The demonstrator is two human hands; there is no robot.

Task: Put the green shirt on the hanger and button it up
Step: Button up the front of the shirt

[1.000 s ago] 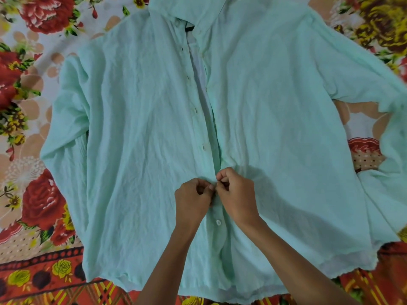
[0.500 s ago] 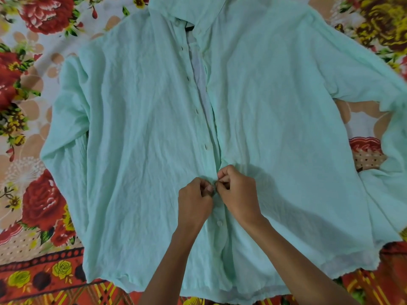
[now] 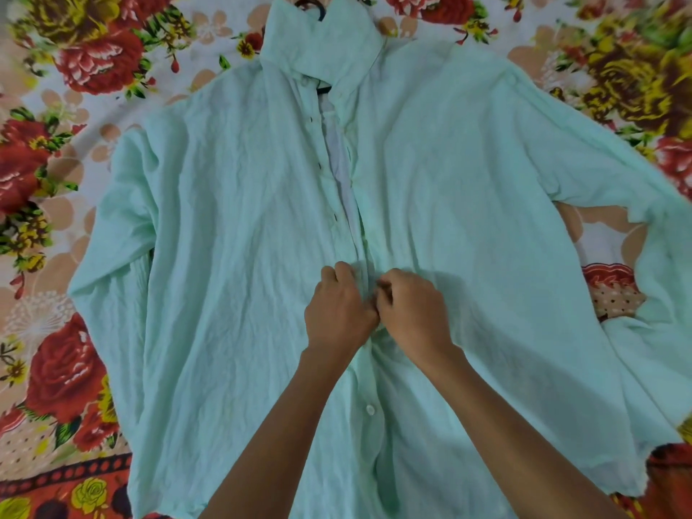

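Both hands, left hand (image 3: 339, 312) and right hand (image 3: 412, 312), pinch the crumpled pale-green cotton shirt (image 3: 224, 256) at its placket (soft, limp cloth, best gripped beside each button).

Setting: home, likely a bedroom | Evidence: floral bedsheet (image 3: 75, 54) with red and yellow roses fills the whole view as the work surface (soft, lightly creased cloth) | Further: patterned red border band (image 3: 56, 477) along its near edge | Fixtures: only fabric visible
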